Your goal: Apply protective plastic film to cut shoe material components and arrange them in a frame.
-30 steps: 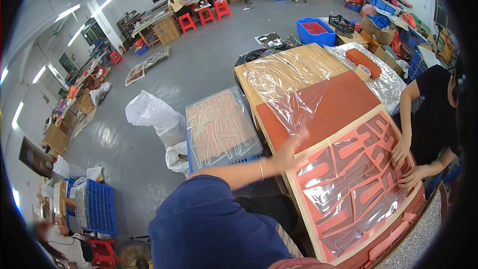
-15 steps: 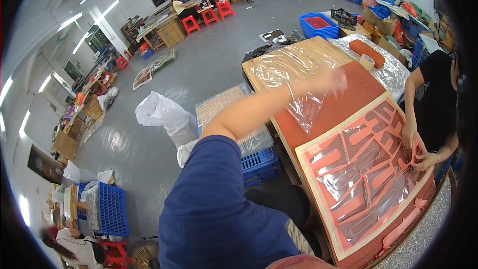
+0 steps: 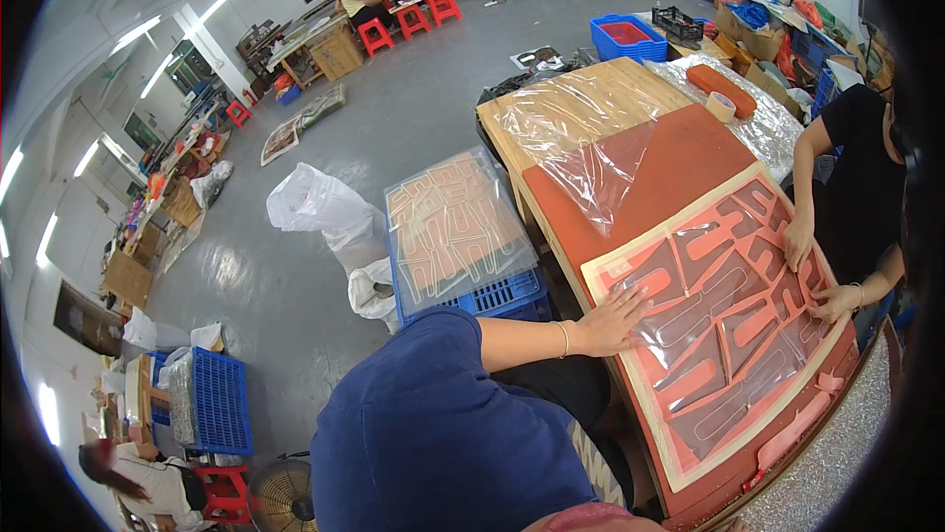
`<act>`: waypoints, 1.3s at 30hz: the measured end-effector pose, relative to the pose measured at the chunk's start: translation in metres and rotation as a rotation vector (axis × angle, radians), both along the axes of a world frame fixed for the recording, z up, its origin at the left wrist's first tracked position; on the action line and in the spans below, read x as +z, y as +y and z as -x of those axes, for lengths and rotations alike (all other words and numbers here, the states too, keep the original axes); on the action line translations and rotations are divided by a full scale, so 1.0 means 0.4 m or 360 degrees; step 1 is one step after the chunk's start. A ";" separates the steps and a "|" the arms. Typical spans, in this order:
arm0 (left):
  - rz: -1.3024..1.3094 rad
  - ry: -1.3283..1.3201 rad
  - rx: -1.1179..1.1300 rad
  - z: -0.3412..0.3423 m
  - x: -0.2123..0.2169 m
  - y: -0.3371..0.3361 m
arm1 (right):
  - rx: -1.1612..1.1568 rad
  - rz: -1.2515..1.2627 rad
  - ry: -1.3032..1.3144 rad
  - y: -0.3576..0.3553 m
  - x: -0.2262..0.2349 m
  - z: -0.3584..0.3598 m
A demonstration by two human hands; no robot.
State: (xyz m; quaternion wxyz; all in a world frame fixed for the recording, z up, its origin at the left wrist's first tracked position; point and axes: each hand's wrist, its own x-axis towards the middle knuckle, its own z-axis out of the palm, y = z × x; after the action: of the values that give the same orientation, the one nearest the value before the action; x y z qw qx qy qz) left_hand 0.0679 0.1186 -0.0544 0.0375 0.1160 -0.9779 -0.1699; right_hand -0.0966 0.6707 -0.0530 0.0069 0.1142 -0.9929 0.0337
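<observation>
My left hand (image 3: 612, 321), with a bangle at its wrist, lies flat with fingers stretched on the left edge of a pale-framed panel (image 3: 650, 424). The panel is filled with pink and dark reddish elongated shapes under glossy clear film (image 3: 709, 335). It rests on a reddish board on the table. At the panel's right edge, a co-worker's hands (image 3: 835, 302) pinch at the pink material there. My right hand does not show.
Loose clear film (image 3: 561, 133) lies over the wooden table (image 3: 512, 119) and reddish board (image 3: 679, 153). A tape roll (image 3: 722, 107) sits behind. To the left, a clear sheet with cut outlines (image 3: 458, 217) tops blue crates (image 3: 502, 301), beside a white sack (image 3: 325, 207).
My left hand has swung down from above the reddish board onto the panel's left edge. The co-worker's hands stay near the panel's right edge.
</observation>
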 end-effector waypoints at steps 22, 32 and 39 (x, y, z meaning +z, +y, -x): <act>-0.1174 0.1128 0.0478 0.152 0.759 -0.591 | -0.0153 0.0013 -0.0216 -0.072 0.091 -0.024; -0.0129 0.0253 -0.0090 0.109 0.074 -0.072 | -0.0221 0.0076 -0.0595 -0.016 0.094 -0.023; 0.0056 0.0282 0.0048 0.046 -0.013 0.033 | 0.0010 0.0035 -0.0379 0.030 0.048 -0.040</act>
State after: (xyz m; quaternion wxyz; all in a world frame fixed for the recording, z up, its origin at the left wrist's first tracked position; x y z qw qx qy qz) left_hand 0.0494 0.1318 -0.0597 0.1283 0.1146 -0.9717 -0.1616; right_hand -0.0808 0.6826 -0.0338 -0.1100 0.1124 -0.9859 0.0580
